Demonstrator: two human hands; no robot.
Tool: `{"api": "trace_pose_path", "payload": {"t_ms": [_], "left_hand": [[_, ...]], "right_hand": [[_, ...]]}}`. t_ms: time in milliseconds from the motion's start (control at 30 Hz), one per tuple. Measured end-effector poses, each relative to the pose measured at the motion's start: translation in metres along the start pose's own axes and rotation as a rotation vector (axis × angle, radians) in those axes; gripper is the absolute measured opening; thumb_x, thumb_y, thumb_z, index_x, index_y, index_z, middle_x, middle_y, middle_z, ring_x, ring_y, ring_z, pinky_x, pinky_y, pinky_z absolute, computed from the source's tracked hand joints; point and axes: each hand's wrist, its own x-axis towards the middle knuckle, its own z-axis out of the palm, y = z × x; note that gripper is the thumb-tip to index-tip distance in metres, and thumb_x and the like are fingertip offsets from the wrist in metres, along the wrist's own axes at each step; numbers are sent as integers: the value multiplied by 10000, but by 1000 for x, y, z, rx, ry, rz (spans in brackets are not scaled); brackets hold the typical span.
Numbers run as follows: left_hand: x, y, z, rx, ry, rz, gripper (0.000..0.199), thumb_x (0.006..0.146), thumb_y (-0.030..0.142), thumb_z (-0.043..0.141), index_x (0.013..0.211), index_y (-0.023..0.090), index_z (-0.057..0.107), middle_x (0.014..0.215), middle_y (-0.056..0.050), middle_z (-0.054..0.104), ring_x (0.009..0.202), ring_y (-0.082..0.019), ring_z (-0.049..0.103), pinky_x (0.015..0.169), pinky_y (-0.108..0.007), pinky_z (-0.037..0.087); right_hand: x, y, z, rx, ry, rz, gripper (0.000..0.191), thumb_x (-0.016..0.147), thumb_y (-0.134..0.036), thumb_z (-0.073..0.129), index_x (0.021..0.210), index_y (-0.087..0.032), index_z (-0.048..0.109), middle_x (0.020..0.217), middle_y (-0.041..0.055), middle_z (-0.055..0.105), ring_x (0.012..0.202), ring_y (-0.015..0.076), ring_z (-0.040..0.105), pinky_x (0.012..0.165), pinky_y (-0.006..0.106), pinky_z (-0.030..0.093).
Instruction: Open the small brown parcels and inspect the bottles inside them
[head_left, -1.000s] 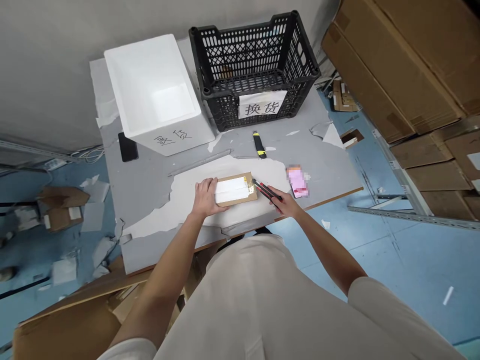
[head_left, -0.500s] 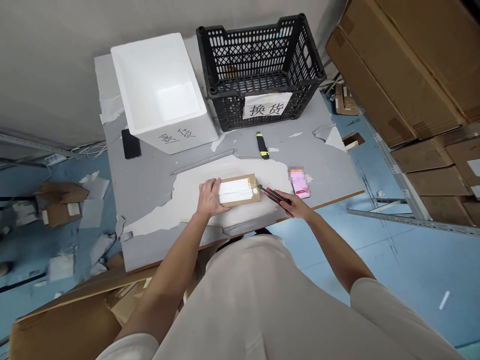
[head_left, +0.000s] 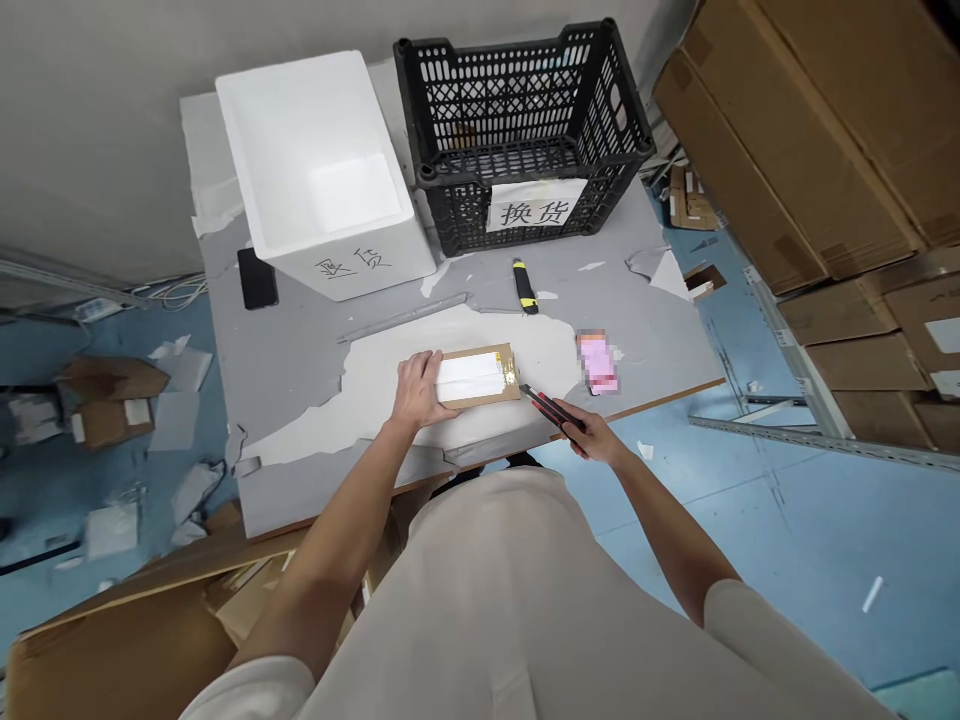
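In the head camera's view, a person in a pale short-sleeved shirt (head_left: 487,580) works at a grey-covered bench (head_left: 300,340), its surface torn to a ragged white patch (head_left: 390,365) near the front edge. The left hand (head_left: 418,388), part-open with thumb and fingers spread, grips the left end of a small, oblong brown cardboard box (head_left: 477,374) bearing a white label, which lies on that patch. The right hand (head_left: 592,434) is closed around a slim red-and-black utility knife (head_left: 553,410), its tip just beside the box's right end; whether they touch cannot be told. Beyond lies a black-and-yellow cutter (head_left: 525,287); to the right, a pink rectangular item (head_left: 598,360), its surface pixelated. At the back stand a white foam bin (head_left: 375,268), a flat black rectangular device (head_left: 257,279) at its left, and a black plastic lattice crate (head_left: 459,215) with a handwritten paper sign (head_left: 535,205). Large brown cartons (head_left: 810,130) are stacked at right.
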Motion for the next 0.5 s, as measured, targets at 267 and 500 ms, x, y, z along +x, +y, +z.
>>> {"api": "trace_pose_path", "payload": {"t_ms": [267,500], "left_hand": [[3,0,-12,-98,-101,-51,1252,434,705,757,1444,127,296,1431,-250,362,1331,-438,309,1082,-581,220],[17,-37,-26,-635,-28,-551,588,815,594,465,1194,167,608,1303,-143,564,1264,-302,473,1058,-493,378]], "right_hand": [[4,11,8,409,297,-54,688,753,-506,681,1353,-269,441,989,59,693,670,151,658,483,262,520],[48,-9,92,784,332,30,350,809,-503,622,1094,-332,512,1422,-10,446,1204,232,561,737,381,608]]}}
